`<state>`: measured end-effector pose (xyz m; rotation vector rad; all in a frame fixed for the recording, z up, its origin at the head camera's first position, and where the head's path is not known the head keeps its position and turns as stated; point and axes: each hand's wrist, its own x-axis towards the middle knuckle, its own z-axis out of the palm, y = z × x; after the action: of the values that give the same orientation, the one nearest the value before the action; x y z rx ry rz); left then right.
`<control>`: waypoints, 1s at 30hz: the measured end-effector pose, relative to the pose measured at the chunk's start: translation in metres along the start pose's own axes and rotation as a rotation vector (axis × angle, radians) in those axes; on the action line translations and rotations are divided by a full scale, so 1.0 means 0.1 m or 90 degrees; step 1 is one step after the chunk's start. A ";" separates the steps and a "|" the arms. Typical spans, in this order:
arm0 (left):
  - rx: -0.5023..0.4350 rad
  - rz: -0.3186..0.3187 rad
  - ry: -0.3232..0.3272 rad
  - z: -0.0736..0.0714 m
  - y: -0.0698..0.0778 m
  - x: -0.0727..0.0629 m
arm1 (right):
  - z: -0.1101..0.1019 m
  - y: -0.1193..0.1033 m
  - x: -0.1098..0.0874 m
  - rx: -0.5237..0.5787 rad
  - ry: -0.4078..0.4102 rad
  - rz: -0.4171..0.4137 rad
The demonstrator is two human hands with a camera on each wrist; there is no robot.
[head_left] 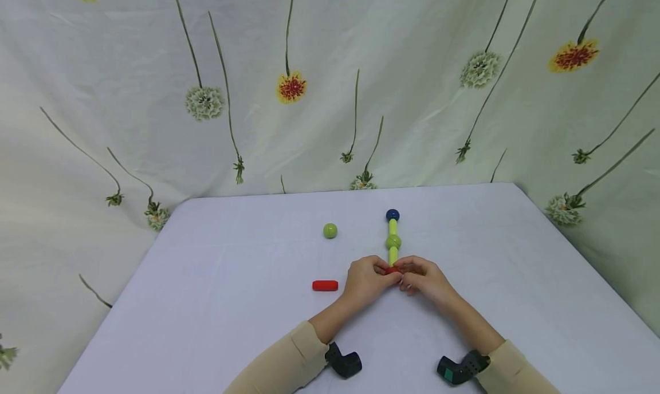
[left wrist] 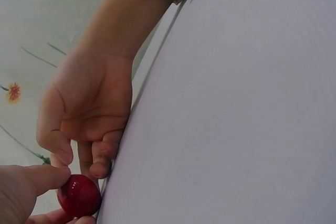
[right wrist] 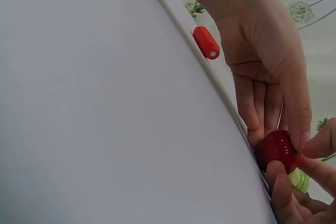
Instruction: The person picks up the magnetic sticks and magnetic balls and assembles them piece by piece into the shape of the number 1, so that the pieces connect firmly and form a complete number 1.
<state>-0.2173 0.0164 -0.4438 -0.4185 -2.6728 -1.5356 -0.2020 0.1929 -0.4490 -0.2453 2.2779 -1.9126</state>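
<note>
In the head view, a glossy red ball (head_left: 393, 271) sits at the near end of a chain of yellow-green rods (head_left: 393, 255), a green ball (head_left: 393, 241) and a dark blue ball (head_left: 393, 215). My left hand (head_left: 367, 279) pinches the red ball, its thumb lying on top in the left wrist view. From the other side my right hand (head_left: 429, 282) reaches in, fingers loosely bent, with fingertips (right wrist: 275, 169) right at the ball. The joint between ball and rod is partly hidden by fingers.
A loose red rod (head_left: 325, 286) lies left of my left hand; a light end face shows in the right wrist view. Farther back, a loose green ball (head_left: 330, 231) rests on the white-covered table (head_left: 232, 302). A flower-printed cloth (head_left: 330, 39) hangs behind the table.
</note>
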 end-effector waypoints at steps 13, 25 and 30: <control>-0.024 0.007 -0.010 0.00 -0.04 -0.01 | -0.03 0.05 0.01 -0.027 -0.038 -0.050; -0.029 0.005 -0.024 -0.02 -0.03 -0.03 | 0.01 0.05 0.02 -0.049 0.006 -0.046; -0.019 0.004 -0.028 -0.05 -0.01 -0.05 | 0.01 0.04 0.01 -0.057 0.016 -0.042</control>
<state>-0.2136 0.0108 -0.4432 -0.4667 -2.6806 -1.5856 -0.2032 0.1919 -0.4536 -0.3133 2.4044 -1.8570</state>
